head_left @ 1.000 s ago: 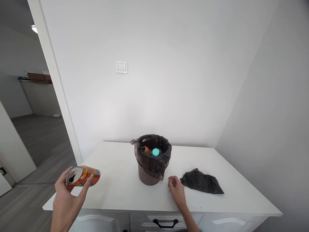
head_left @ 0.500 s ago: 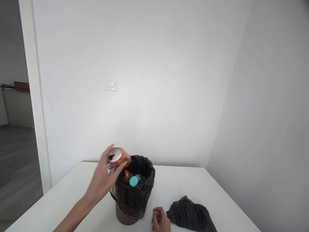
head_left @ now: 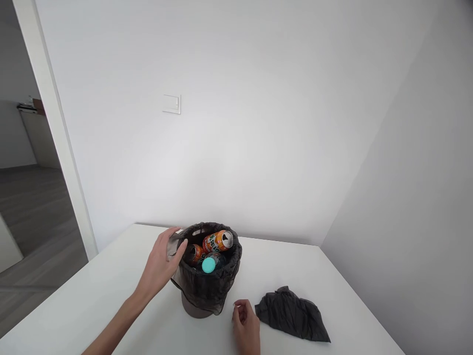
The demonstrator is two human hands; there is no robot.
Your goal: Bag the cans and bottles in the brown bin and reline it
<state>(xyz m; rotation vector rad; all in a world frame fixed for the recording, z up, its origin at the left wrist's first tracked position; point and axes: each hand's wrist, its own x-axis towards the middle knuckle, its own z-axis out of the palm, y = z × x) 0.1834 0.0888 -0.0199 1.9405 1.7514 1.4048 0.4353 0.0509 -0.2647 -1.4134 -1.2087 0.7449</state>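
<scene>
A waste bin (head_left: 194, 308) stands on the white table, lined with a black plastic bag (head_left: 209, 291) folded over its rim. Inside lie an orange drink can (head_left: 214, 241) on its side, a second orange can (head_left: 195, 253) and a bottle with a turquoise cap (head_left: 209, 265). My left hand (head_left: 162, 254) is at the bin's left rim, thumb and fingers apart, holding nothing. Whether it touches the bag I cannot tell. My right hand (head_left: 246, 323) rests on the table right of the bin, fingers curled in, with nothing visible in them.
A crumpled black plastic bag (head_left: 293, 314) lies on the white table (head_left: 288, 264) beside my right hand. Behind the table is a white wall with a light switch (head_left: 172, 104). At the left, a door frame (head_left: 55, 123) opens onto a grey floor.
The can that my left hand held above the bin now lies inside it. The fingers have let go and spread. The camera view has shifted and tilted slightly.
</scene>
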